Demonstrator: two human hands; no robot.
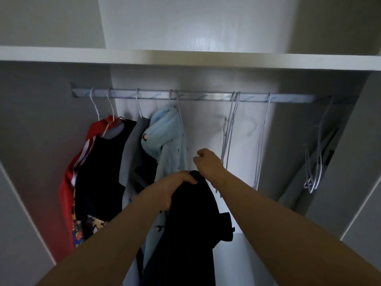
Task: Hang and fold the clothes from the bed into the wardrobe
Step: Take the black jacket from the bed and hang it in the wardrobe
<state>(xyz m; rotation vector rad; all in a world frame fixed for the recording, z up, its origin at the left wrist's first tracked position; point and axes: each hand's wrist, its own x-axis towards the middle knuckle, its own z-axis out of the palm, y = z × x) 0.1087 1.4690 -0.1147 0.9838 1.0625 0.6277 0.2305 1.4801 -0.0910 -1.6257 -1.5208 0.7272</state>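
- Your left hand (175, 184) grips the top of the dark garment (193, 223), low under the rail (195, 96).
- Your right hand (208, 162) is curled; I cannot tell what it holds.
- Hook it in the gap beside the empty hangers (228, 141).

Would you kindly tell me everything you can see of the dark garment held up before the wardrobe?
The dark garment looks black or deep navy, of soft matt cloth, with no pattern visible. It hangs limp and bunched before the wardrobe, running past the picture's lower edge; a flap sticks out on its right. The left hand grips its top, fingers curled over the cloth. The right hand is curled just above it; whether it touches is unclear.
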